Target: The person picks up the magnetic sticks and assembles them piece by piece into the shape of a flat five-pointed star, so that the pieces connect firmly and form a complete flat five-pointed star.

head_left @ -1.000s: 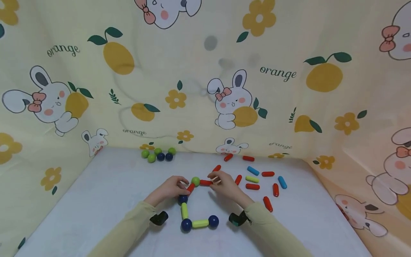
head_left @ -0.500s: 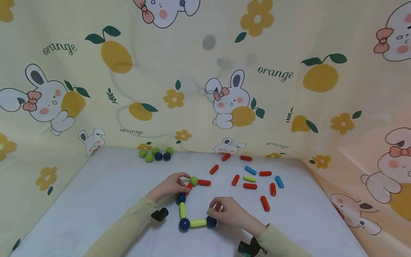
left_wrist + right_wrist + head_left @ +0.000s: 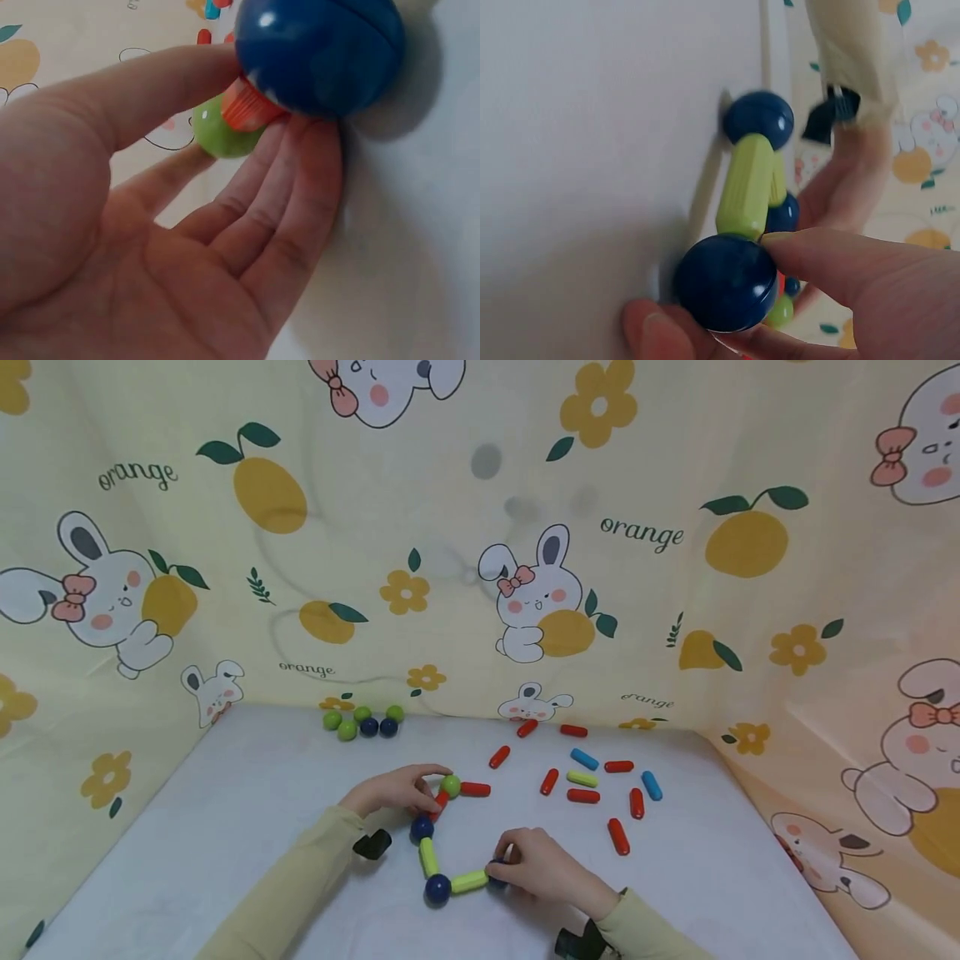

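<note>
Left hand [image 3: 393, 790] pinches red rod [image 3: 442, 799], right hand [image 3: 542, 868] pinches navy end ball [image 3: 726, 283], seemingly steadying chain [image 3: 437, 890]; spare balls [image 3: 347, 730] near far edge of worktop [image 3: 247, 827].

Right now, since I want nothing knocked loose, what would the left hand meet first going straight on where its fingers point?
The left hand would likely meet the green ball at its index fingertip first, then perhaps the red rod reaching right from that ball. Depth is unclear, though.
</note>
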Motion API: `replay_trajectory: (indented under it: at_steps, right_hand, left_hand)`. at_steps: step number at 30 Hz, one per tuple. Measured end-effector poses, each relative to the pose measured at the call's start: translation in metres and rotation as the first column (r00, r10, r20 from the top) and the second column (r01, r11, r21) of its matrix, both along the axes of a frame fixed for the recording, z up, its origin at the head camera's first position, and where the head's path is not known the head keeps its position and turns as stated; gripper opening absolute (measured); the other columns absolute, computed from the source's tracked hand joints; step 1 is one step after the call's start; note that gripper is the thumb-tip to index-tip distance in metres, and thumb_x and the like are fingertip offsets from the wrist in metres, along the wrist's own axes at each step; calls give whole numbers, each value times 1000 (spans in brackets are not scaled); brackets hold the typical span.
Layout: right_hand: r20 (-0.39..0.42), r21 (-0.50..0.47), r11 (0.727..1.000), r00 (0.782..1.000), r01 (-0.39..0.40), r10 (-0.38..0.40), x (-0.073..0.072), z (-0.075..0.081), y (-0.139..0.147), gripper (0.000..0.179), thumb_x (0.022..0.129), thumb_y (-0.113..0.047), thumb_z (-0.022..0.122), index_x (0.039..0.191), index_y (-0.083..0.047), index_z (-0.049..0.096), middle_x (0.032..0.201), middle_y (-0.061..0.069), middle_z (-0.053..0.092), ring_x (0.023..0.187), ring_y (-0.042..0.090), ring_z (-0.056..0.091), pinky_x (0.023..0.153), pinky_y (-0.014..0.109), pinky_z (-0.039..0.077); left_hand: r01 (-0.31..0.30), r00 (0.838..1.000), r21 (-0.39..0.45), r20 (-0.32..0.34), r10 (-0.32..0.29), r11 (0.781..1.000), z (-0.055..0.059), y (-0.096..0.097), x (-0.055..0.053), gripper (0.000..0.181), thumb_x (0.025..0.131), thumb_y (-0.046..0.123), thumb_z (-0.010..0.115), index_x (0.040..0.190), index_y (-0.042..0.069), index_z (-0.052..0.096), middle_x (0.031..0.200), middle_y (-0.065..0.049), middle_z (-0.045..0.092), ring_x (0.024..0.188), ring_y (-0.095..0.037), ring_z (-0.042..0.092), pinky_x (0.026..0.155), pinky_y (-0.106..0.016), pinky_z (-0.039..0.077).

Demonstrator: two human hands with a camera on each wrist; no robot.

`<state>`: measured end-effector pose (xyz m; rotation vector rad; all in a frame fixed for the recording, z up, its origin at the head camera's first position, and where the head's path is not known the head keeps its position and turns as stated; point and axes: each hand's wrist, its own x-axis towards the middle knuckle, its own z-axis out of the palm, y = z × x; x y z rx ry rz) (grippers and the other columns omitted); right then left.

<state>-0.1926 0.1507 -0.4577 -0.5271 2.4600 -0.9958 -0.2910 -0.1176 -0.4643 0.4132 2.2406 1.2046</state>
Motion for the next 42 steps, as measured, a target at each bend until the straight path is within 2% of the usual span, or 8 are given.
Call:
replay_trajectory:
  at_steps: [7,12,18,22,27,32,36,42]
  right_hand:
    - [-102,40,998,994,45,-41,-23,0,12,24,86,-31,71,98,-10,65,74,-1,58,59,15,53,52,27,47]
    - [-139,27,997,988,74,-70,-42,-2,16,24,86,-28,72,100,-9,66,80,0,59,65,16,54,56,28,49]
    - [-120,-30,994,987,108,-111,-61,-7,16,24,87,-23,72,105,-9,65,89,2,60,71,17,56,61,29,52]
    - [-77,-72,990,989,123,-128,-71,-11,15,26,87,-23,72,108,-9,65,93,4,60,75,18,57,63,28,53]
    - [-34,-132,984,991,122,-128,-84,-16,16,30,87,-23,71,111,-7,64,97,6,60,78,20,58,65,29,54]
    - [-7,-147,976,987,160,-163,-94,-19,18,31,87,-24,71,113,-10,64,99,6,60,80,21,58,67,30,54]
    - [10,-155,971,983,184,-184,-97,-19,17,32,87,-24,72,115,-10,63,101,7,60,82,22,58,67,30,54]
    - [29,-183,966,983,182,-180,-94,-18,20,31,89,-21,69,117,-9,62,106,7,61,87,21,59,70,30,55]
  left_hand:
    - [-111,994,55,-13,112,992,-7,-7,10,55,85,16,73,135,12,50,87,-7,64,76,-20,63,72,-32,54]
    - [-149,986,62,-66,153,987,-9,-12,23,39,87,18,71,123,10,57,85,-6,63,72,-20,62,69,-32,54]
    - [-218,972,111,-64,226,970,-9,-11,41,19,90,15,67,104,3,61,88,-9,61,67,-19,63,66,-30,55]
    - [-257,962,113,-61,265,960,-10,-8,53,17,89,17,68,93,2,60,85,-8,61,65,-18,62,64,-29,55]
    - [-256,964,128,-43,263,958,-10,-4,62,20,88,17,70,96,1,62,83,-7,62,64,-18,63,63,-29,55]
    - [-239,968,135,-46,247,962,-9,-1,67,24,86,19,72,99,-1,67,84,-6,64,65,-17,63,63,-29,56]
    - [-242,966,138,-62,252,960,-8,0,68,27,85,20,74,100,-1,69,84,-5,64,65,-18,62,63,-29,55]
    - [-256,963,164,-43,266,953,-10,0,68,25,84,17,74,100,-1,69,83,-5,65,64,-17,62,64,-29,56]
